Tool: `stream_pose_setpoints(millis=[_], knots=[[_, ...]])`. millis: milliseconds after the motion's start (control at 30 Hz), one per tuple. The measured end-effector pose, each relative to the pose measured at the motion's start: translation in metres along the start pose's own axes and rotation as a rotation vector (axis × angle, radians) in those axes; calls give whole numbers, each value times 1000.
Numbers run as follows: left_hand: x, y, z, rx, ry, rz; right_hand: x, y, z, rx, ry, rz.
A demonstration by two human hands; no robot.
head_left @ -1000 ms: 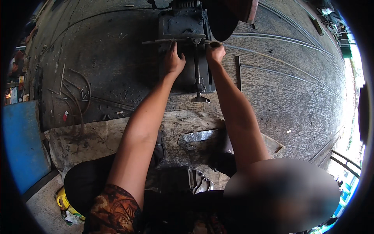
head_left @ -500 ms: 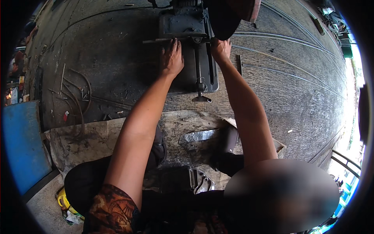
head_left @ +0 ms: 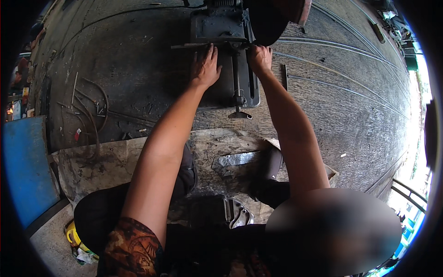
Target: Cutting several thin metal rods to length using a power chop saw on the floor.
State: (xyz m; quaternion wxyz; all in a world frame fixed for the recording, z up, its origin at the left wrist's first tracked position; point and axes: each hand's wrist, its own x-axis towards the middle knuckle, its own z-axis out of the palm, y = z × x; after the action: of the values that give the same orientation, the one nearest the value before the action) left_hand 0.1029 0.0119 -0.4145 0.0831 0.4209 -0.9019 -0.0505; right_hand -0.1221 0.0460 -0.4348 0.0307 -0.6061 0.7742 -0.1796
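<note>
A thin metal bar is laid crosswise over the black base of a cut-off saw, its left end jutting past the base; its edge is met by the fingertips of the left hand, fingers extended and slightly parted, thumb held out to the side; by the bar's right part the right hand is placed, fingers curled, though whether the bar is pinched there cannot be told; between the hands the clamp screw is seen, tipped by a flat handle; just beyond the right hand hangs a dark round disc, edged by a reddish guard; long rods are strewn to the right; curved strips are scattered left, near a blue panel.
</note>
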Motion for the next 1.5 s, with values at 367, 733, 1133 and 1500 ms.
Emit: stream_pose_setpoints(millis=[367,733,1133,1500], knots=[[-5,4,9,-20,1,-13,-32,-16,29,104,321,-25],[-1,3,14,-19,-11,-35,-31,-15,33,-23,282,-78],[-6,-3,20,-35,46,-15,-13,-3,27,-46,184,-13],[-10,-12,21,35,21,-3,-7,-7,22,-75,230,-41]])
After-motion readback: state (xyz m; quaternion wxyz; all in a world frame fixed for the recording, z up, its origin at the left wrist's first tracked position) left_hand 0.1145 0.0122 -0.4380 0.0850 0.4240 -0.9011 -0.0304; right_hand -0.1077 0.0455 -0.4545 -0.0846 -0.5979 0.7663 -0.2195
